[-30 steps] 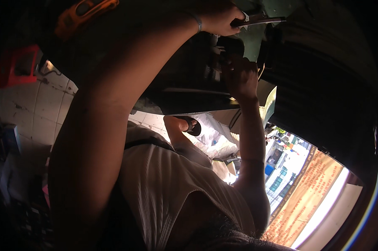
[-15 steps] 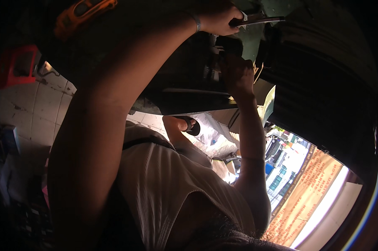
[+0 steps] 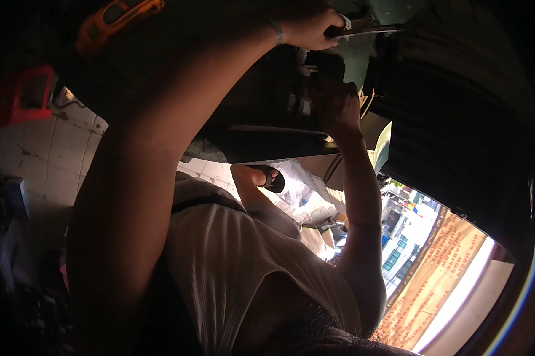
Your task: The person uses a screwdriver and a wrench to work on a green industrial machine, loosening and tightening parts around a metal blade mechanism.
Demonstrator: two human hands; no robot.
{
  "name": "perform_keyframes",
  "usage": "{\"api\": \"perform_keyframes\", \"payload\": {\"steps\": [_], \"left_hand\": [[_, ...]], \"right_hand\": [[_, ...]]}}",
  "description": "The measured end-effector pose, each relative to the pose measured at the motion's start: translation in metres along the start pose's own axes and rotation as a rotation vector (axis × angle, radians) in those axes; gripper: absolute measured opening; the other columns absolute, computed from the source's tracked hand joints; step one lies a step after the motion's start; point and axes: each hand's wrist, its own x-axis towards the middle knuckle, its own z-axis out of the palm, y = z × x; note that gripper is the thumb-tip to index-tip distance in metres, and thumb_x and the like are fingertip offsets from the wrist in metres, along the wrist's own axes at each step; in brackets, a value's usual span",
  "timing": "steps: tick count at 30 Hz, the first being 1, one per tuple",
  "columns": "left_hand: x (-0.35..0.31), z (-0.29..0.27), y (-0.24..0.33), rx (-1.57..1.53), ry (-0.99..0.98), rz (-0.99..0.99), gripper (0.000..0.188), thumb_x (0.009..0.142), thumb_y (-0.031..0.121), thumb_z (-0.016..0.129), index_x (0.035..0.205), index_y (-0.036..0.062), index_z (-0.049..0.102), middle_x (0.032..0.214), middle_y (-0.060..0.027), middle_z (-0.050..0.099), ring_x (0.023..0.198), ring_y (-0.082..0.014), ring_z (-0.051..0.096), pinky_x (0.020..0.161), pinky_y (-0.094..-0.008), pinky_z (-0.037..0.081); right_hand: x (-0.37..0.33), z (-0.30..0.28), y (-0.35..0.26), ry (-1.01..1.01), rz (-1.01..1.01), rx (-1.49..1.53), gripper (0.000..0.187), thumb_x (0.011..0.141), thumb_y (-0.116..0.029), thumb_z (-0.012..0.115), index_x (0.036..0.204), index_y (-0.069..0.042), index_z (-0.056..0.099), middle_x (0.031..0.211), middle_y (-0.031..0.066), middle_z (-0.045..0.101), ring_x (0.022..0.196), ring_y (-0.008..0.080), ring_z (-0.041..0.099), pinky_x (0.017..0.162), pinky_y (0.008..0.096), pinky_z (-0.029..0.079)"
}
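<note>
My left hand (image 3: 310, 26) reaches up to the top of the view, a band on its wrist. Its fingers are closed on a thin dark strip (image 3: 371, 29) with a shiny edge, which runs out to the right; its kind I cannot tell. Lower down, my right hand (image 3: 341, 108) is closed in deep shadow, against a dark assembly. Whatever it grips is hidden. Beside it on the left are dim metal parts (image 3: 296, 104), and behind both hands shows a grey-green surface (image 3: 357, 59).
An orange tool or case (image 3: 116, 24) lies at the upper left, with a red plastic frame-like object (image 3: 33, 98) below it. Pale floor tiles (image 3: 54, 148) show at left. Dark ribbed panelling (image 3: 451, 130) fills the right. A printed banner (image 3: 439, 279) hangs at lower right.
My right forearm has shifted slightly to the right, its hand staying at nearly the same spot. My left hand keeps its hold on the strip, almost unmoved.
</note>
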Motion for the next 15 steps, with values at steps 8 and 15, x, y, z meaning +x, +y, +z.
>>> {"api": "perform_keyframes", "payload": {"steps": [8, 15], "left_hand": [[0.0, -0.002, -0.002, 0.002, -0.024, 0.007, 0.016, 0.08, 0.014, 0.075, 0.091, 0.0036, 0.069, 0.085, -0.0186, 0.072, 0.083, -0.0368, 0.072, 0.075, -0.0448, 0.056], [-0.001, 0.003, -0.004, -0.053, 0.055, 0.083, 0.016, 0.08, 0.014, 0.076, 0.089, 0.0036, 0.068, 0.084, -0.0181, 0.072, 0.083, -0.0372, 0.072, 0.075, -0.045, 0.056]], "right_hand": [[0.001, -0.006, -0.016, -0.151, 0.115, -0.058, 0.014, 0.093, -0.019, 0.068, 0.106, -0.014, 0.069, 0.099, 0.0043, 0.065, 0.079, 0.0234, 0.063, 0.064, 0.0389, 0.047], [-0.005, 0.001, -0.006, 0.172, -0.128, 0.028, 0.019, 0.093, -0.016, 0.068, 0.111, -0.009, 0.07, 0.101, 0.0044, 0.064, 0.073, 0.0257, 0.061, 0.07, 0.0429, 0.047]]}}
